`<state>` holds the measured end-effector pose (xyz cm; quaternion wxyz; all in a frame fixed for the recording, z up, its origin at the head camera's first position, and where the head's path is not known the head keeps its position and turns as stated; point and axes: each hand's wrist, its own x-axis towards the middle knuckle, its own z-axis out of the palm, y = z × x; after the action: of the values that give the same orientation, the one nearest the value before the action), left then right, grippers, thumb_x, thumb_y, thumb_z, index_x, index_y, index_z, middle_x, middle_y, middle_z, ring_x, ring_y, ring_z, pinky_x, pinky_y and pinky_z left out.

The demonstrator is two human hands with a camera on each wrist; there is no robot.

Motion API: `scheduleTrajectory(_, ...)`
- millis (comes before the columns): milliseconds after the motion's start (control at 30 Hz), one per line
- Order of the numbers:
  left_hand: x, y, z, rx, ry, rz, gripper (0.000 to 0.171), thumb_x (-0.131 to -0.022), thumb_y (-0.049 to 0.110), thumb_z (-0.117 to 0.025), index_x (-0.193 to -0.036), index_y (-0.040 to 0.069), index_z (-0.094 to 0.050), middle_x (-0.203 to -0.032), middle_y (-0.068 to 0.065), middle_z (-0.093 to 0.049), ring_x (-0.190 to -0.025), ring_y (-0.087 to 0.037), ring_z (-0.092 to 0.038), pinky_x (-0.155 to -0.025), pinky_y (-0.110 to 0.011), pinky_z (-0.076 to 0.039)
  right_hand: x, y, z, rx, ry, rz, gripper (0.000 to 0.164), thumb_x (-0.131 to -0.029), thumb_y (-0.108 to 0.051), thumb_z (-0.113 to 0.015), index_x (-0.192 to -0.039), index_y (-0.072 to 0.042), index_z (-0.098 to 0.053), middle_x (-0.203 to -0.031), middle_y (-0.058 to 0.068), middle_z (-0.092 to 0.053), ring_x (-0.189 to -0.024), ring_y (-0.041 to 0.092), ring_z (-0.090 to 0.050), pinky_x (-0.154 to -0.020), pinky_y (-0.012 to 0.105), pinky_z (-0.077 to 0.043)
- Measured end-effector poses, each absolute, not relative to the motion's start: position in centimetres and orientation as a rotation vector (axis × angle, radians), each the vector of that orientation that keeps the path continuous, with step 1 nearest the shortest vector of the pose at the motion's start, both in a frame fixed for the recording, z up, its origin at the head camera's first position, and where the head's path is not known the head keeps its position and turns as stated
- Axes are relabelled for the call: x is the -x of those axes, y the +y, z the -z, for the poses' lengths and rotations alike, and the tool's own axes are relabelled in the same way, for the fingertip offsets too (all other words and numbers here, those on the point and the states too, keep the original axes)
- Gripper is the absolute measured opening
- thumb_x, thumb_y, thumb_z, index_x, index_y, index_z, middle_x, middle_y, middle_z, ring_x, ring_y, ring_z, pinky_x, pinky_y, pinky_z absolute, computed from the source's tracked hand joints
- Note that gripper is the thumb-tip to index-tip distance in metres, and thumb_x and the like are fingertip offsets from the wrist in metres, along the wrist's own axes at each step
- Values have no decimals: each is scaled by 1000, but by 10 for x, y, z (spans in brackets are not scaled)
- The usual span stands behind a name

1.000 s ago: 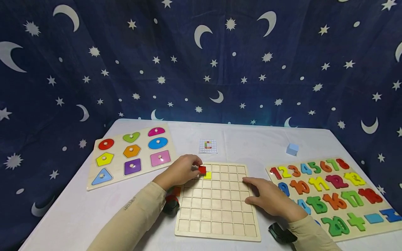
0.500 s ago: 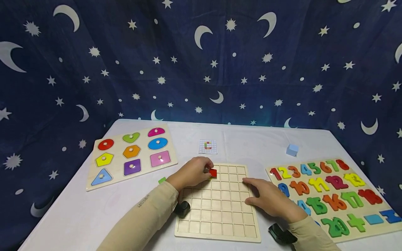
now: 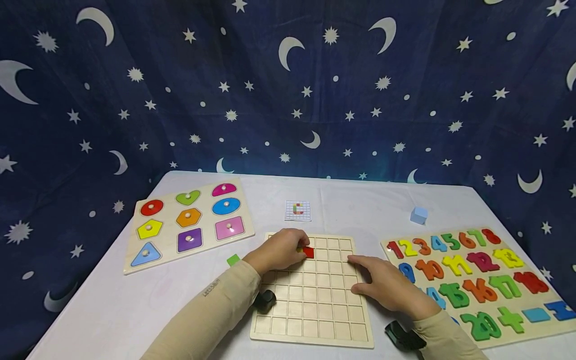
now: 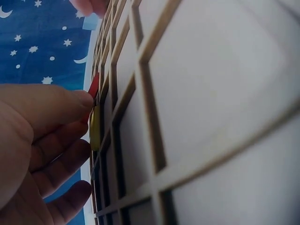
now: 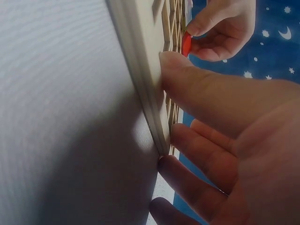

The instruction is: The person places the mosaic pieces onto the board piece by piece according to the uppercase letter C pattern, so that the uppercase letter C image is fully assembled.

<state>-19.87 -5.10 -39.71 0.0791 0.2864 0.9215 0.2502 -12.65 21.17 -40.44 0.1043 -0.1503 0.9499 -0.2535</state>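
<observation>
Yellow tile (image 4: 95,127) in grid board (image 3: 325,311); red tile (image 3: 309,252) in left hand (image 3: 281,250).

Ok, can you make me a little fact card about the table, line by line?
Left hand: pinching the red piece
Right hand: touching the right edge of the grid board
Yellow piece: on that board, by the red one
Pattern card: beyond the board
Blue cube: behind the number board
Shape board: on the left
</observation>
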Motion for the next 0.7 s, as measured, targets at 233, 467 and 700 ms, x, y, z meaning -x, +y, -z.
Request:
scheduleTrajectory(233,199,-48,399,-858,2754,-741,19,-86,8,-74,-104,7,-68,-92,3,-63,-86,-14,-55,-86,-29,-49,126,212,405,453,2810,753,63,-84,-27,-81,-139,-7,-57,-139,15,-57,-130,40,-49,-105,58,-38)
scheduleTrajectory(467,198,-48,399,-867,2750,-745,18,-86,7,-74,-103,7,-68,-90,3,-61,-83,-13,-54,-82,-27,-49,127,211,406,425,2812,756,63,-84,-24,-81,-139,-7,-57,-139,15,-57,-131,40,-49,-106,58,-37)
scheduleTrajectory(700,198,-48,398,-863,2747,-756,17,-86,6,-74,-102,7,-68,-89,2,-61,-83,-14,-54,-80,-27,-48,127,211,406,423,2814,744,63,-84,-24,-81,-139,-7,-57,-139,15,-56,-131,40,-48,-106,58,-37)
